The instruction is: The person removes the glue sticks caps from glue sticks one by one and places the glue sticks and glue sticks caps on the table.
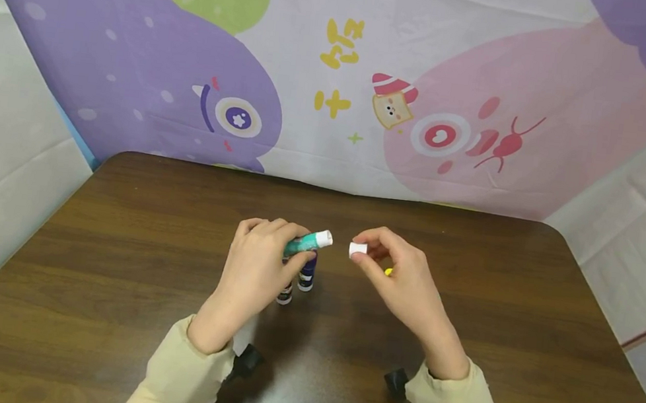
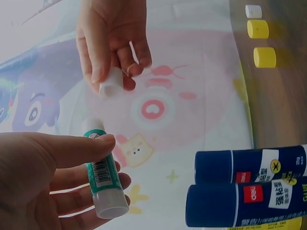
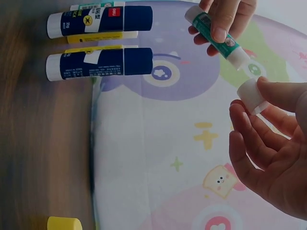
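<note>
My left hand [image 1: 256, 264] holds a green glue stick [image 1: 300, 245] between thumb and fingers, tilted above the table. Its white end [image 1: 325, 238] is uncapped and points toward my right hand [image 1: 409, 288]. That hand pinches a small white cap [image 1: 357, 250] between thumb and fingertips, a short gap away from the stick. In the left wrist view the cap [image 2: 111, 84] shows its hollow side. Two dark blue glue sticks [image 3: 98, 21] [image 3: 100, 63] stand upright on the table near the left hand, which partly covers them in the head view.
Yellow glue sticks [image 3: 101, 37] stand partly hidden behind the blue ones. Two yellow caps [image 2: 258, 29] [image 2: 265, 57] and a white cap [image 2: 253, 11] are on the brown table [image 1: 137, 207], mostly hidden by the right hand in the head view. A printed cloth [image 1: 329, 149] hangs behind the table.
</note>
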`<state>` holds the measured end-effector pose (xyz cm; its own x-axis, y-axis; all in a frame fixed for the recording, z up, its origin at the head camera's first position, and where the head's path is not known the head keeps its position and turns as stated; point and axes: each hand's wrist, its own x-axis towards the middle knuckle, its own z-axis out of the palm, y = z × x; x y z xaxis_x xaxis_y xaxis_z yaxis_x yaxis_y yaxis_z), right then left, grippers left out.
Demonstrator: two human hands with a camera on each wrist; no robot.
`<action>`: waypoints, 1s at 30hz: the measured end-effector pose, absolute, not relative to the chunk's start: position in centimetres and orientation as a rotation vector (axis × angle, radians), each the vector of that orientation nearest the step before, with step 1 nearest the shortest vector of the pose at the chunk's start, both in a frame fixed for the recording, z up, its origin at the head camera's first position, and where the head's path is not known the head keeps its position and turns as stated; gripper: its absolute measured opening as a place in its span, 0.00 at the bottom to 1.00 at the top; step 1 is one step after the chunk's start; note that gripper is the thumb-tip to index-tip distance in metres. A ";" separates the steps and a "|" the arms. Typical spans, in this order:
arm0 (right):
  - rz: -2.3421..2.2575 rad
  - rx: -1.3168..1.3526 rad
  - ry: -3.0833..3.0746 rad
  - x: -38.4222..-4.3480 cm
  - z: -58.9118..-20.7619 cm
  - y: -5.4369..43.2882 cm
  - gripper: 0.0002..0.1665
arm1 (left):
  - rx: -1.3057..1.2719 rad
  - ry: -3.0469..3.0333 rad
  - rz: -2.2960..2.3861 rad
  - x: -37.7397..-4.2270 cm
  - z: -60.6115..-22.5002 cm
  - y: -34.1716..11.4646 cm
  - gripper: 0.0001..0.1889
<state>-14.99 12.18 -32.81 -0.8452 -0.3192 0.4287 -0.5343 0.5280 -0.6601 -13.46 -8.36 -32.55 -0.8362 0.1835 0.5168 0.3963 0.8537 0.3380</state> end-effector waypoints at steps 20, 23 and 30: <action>1.156 0.619 -2.479 -15.6 -32.6 13.9 0.14 | -0.216 -2.478 -0.812 -14.5 -31.9 -12.2 0.10; 1.145 0.613 -2.476 -15.6 -32.6 14.0 0.14 | -0.173 -2.475 -0.849 -14.6 -31.7 -12.9 0.10; 1.116 0.571 -2.486 -15.8 -32.6 14.6 0.14 | -0.123 -2.459 -0.833 -14.8 -31.5 -13.8 0.10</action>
